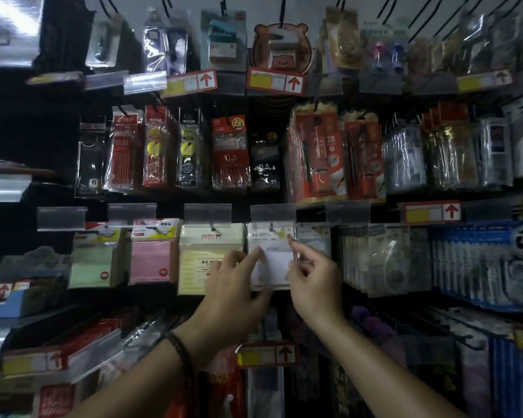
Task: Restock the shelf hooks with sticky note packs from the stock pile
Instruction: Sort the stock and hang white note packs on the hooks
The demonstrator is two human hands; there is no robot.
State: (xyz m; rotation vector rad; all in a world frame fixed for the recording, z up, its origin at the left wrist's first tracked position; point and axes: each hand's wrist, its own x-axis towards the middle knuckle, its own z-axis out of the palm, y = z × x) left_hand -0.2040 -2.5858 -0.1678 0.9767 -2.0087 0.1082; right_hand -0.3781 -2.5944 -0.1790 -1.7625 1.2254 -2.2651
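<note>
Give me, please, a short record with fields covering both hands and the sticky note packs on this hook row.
row: sticky note packs hanging below clear label holders
held pack: white pack, header up at its hook
left hand: grips the pack's lower left, thumb under the bottom edge
right hand: pinches the pack's right edge, index finger raised toward the header
neighbours to the left: yellow pack, pink pack, green pack
fully seated on hook: cannot tell

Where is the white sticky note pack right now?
Head view, centre: the white pack is in the third row, just right of the yellow pack, under a clear label holder, held between the left hand and right hand.
</note>
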